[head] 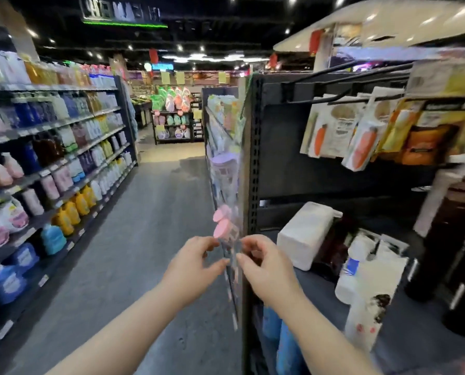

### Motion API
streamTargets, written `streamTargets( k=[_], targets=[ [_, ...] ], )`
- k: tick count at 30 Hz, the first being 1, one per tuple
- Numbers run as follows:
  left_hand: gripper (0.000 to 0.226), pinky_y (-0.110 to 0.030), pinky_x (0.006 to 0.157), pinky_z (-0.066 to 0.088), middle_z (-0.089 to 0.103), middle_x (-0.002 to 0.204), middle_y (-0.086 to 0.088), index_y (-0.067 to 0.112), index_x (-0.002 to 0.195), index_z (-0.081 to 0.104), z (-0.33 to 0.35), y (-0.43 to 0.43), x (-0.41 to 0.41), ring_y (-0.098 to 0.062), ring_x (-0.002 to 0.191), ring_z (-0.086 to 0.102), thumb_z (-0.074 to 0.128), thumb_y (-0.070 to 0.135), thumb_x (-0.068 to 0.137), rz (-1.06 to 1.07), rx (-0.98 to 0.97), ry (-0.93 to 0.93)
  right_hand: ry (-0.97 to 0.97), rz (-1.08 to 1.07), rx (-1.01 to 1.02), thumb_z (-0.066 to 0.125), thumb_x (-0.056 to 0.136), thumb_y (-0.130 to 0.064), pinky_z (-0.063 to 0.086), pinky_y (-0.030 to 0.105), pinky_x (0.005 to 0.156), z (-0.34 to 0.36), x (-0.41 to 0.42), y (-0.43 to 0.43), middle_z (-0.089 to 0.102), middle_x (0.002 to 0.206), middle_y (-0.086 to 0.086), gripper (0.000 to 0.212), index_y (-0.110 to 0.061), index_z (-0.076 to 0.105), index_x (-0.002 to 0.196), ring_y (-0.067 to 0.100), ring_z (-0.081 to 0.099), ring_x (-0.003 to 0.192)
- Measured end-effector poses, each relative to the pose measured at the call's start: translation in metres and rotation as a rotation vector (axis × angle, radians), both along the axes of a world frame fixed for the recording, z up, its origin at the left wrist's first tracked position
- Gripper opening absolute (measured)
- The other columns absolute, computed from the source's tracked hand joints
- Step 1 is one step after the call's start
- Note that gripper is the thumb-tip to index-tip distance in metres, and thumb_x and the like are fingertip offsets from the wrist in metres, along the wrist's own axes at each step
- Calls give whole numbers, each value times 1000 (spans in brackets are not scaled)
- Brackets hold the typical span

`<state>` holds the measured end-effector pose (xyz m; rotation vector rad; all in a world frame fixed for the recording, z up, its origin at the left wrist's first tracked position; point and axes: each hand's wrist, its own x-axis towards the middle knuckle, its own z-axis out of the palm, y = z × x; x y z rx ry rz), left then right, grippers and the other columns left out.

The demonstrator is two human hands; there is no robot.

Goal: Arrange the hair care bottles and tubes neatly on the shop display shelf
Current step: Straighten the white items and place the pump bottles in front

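- Left hand: thumb and forefinger narrowed to a pinch on the lower edge of the clear plastic packet with pink round pieces. Blur softens the contact, so I read this as a light hold.
- Right hand: fingers curled, and fingertips pinching the same packet from the other side.
- The packet hangs at the bottom of a strip of similar packets, against the black perforated metal upright. I judge that a downward tug could tear it off the strip or pull the strip off its hanger, which I cannot see.
- The task's goods are to the right, on the dark lower shelf. There I see a white bottle with a blue label, a tall white tube with a dark print, which is tilted, and dark brown bottles. Neither hand touches them.
- The tilted tube stands close to the white bottle. I expect a careless reach past the upright to topple both.
- The right forearm passes just beside the shelf's front corner. A quick swing to the right could catch that corner.
- The white wrapped paper pack sits at the shelf front, between the hands and the bottles, and may block the reach.
- The right side of the view is smeared, so my aim there is uncertain.
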<state>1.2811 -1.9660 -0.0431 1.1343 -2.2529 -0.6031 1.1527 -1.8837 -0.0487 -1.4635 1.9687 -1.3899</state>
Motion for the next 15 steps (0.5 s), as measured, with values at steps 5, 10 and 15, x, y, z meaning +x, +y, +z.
streamTargets(
  k=[5, 10, 15],
  targets=[
    [45, -21, 84, 43, 58, 113, 1, 15, 124, 54, -4, -43, -72, -13, 100, 56, 63, 29, 82, -297, 75, 0, 78, -309, 30, 60, 88, -21, 38, 17, 91, 12, -27, -18, 54, 107, -13, 27, -25, 57, 114, 7, 52, 107],
    [57, -24, 98, 41, 50, 135, -4, 14, 135, 43, -7, -80, -121, -16, 121, 50, 60, 35, 85, -506, 301, -31, 208, -712, 184, 59, 86, -35, 40, 32, 97, 12, -49, -43, 51, 131, -3, 43, -26, 49, 127, 19, 47, 121],
    [48, -19, 91, 37, 54, 128, -2, 15, 137, 41, -17, -101, -156, -14, 114, 51, 52, 27, 92, -590, 540, -25, 209, -864, 538, 57, 78, -60, 38, 41, 98, 9, -80, -72, 33, 144, 3, 76, -26, 30, 140, 30, 39, 128]
  ],
)
